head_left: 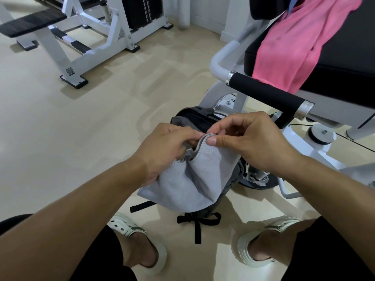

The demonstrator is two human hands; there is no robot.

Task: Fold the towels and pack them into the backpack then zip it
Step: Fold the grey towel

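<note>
Evidently soft and limp, the grey towel (188,179) hangs over the backpack (194,118) on the floor, its long axis running down toward the person, pinched shut at its top hem by left hand (164,151) and right hand (249,142) (best held at corners).

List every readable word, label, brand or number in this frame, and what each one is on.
No text can be read anywhere in this frame.
QR-code sticker on the white machine frame: a code pattern only, too small to make out.
Grey towel, backpack, pink towel: no visible print.
</note>
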